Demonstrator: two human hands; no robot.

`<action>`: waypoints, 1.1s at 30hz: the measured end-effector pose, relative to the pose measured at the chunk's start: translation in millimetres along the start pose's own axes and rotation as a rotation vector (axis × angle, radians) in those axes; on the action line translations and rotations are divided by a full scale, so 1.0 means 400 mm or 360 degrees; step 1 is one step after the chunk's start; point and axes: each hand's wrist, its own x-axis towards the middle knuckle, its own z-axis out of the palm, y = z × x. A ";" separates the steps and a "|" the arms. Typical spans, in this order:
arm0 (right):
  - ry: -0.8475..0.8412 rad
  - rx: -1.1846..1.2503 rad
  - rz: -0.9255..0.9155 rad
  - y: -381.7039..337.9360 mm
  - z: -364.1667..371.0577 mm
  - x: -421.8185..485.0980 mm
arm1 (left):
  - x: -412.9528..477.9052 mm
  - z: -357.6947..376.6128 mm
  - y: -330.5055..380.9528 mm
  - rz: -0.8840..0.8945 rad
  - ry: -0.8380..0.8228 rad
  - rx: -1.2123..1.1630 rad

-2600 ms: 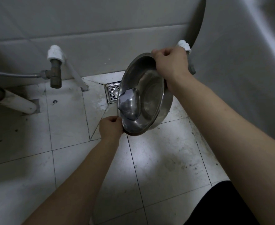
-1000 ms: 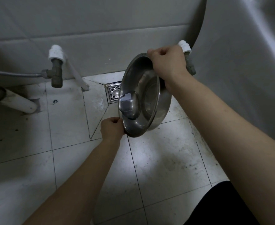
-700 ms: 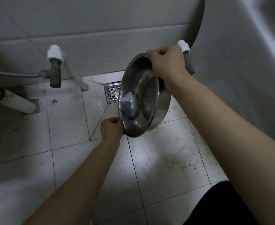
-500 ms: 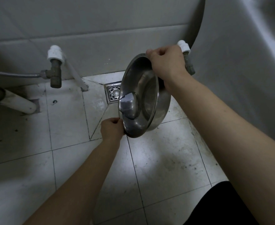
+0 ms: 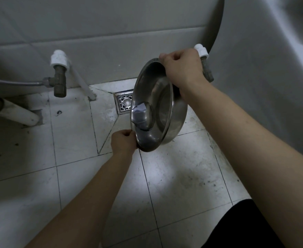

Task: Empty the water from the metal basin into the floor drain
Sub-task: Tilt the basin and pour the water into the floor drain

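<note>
1. White floor tiles point(image 5: 174, 176), stained, lie nearest, with open floor to the left of both forearms.
2. Left hand point(image 5: 123, 142): grip clamped on the low, near rim of the metal basin point(image 5: 163, 111).
3. Metal basin: held clear of the floor and tipped steeply on edge, with its open face turned left. Whether water remains inside cannot be told.
4. Right hand point(image 5: 181, 68): grip clamped on the high, far rim. The rim axis runs from low and near to high and far.
5. Floor drain point(image 5: 124, 102): just beyond the basin's left rim and partly hidden by it. Any remainder should leave over that rim; the left hand is nearer the drain.
6. Limits: a white fixture point(image 5: 263, 68) stands close on the right, a valve point(image 5: 207, 70) sits behind the right hand, and the wall point(image 5: 111, 33) lies beyond. The free room is on the left.
</note>
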 end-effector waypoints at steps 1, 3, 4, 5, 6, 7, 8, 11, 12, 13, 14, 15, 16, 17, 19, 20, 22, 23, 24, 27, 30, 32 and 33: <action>0.0002 0.0005 -0.0003 0.001 0.000 0.000 | 0.000 0.001 0.000 -0.0005 -0.0003 -0.0003; 0.0002 0.0006 -0.0012 0.002 0.001 0.000 | 0.001 0.002 0.000 -0.0010 -0.0005 -0.0002; 0.0001 0.0006 -0.0013 0.003 0.001 0.000 | -0.001 0.002 0.000 -0.0012 -0.0003 0.0004; 0.0001 0.0008 -0.0014 0.003 0.002 0.001 | -0.002 0.002 0.002 -0.0011 -0.0002 0.0008; 0.0000 0.0009 -0.0017 0.002 0.002 0.003 | -0.003 0.002 0.002 -0.0006 -0.0004 0.0010; -0.0004 0.0010 -0.0023 0.001 0.002 0.004 | -0.003 0.002 0.002 -0.0003 -0.0008 0.0009; -0.0006 0.0010 -0.0033 0.000 0.003 0.004 | -0.003 0.001 0.001 -0.0003 -0.0010 0.0007; -0.0009 -0.0008 -0.0061 -0.001 0.005 0.001 | -0.004 0.000 0.001 -0.0012 -0.0012 0.0002; -0.0010 -0.0010 -0.0060 -0.001 0.005 0.001 | -0.003 0.000 0.001 -0.0013 -0.0012 0.0001; -0.0008 -0.0009 -0.0052 -0.001 0.004 0.002 | -0.004 0.000 0.002 -0.0014 -0.0014 0.0003; -0.0007 -0.0010 -0.0043 0.000 0.003 0.003 | -0.005 0.000 0.003 -0.0012 -0.0017 0.0009; -0.0006 -0.0014 -0.0040 0.001 0.002 0.004 | -0.006 0.000 0.004 -0.0009 -0.0019 0.0013; -0.0007 -0.0015 -0.0046 0.002 0.002 0.005 | -0.006 0.000 0.003 -0.0005 -0.0019 0.0015; -0.0009 -0.0016 -0.0056 0.002 0.004 0.005 | -0.007 -0.001 0.003 -0.0005 -0.0023 0.0017; -0.0003 -0.0016 -0.0069 0.002 0.006 0.004 | -0.007 -0.002 0.002 -0.0011 -0.0028 0.0011; -0.0001 -0.0017 -0.0066 0.002 0.006 0.005 | -0.007 -0.002 0.001 -0.0008 -0.0025 0.0007; 0.0000 -0.0008 -0.0051 0.002 0.006 0.008 | -0.007 -0.002 0.001 0.0001 -0.0025 0.0012; -0.0001 -0.0002 -0.0047 0.002 0.006 0.008 | -0.008 -0.003 0.002 0.0002 -0.0029 0.0009; -0.0005 0.0000 -0.0050 0.002 0.006 0.008 | -0.008 -0.003 0.002 0.0001 -0.0033 0.0006; -0.0003 0.0005 -0.0073 0.003 0.008 0.007 | -0.009 -0.003 0.003 -0.0008 -0.0044 0.0005; -0.0001 -0.0015 -0.0084 0.001 0.007 0.005 | -0.009 -0.002 0.002 0.0006 -0.0036 0.0024; 0.0004 -0.0023 -0.0096 0.000 0.006 0.005 | -0.009 -0.003 0.003 0.0011 -0.0040 0.0022; 0.0009 -0.0024 -0.0100 -0.001 0.007 0.005 | -0.009 -0.003 0.003 0.0011 -0.0044 0.0022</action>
